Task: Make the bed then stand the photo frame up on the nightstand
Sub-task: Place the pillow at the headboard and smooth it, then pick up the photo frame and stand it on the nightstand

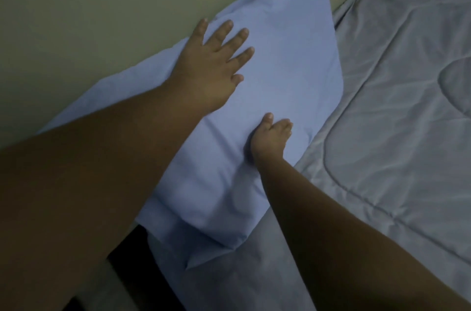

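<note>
A pale blue pillow [288,63] lies along the head of the bed against a beige wall. My left hand [214,66] rests flat on the pillow's upper left part with its fingers spread. My right hand [270,140] presses into the pillow's near edge with fingers curled, and the fabric dents around it; whether it grips the cloth is unclear. A grey quilted comforter [397,106] covers the bed to the right of the pillow. No photo frame or nightstand top is visible.
The beige wall [102,17] runs behind the pillow. A dark gap [132,259] shows below the pillow's lower corner at the bed's edge. The light is dim.
</note>
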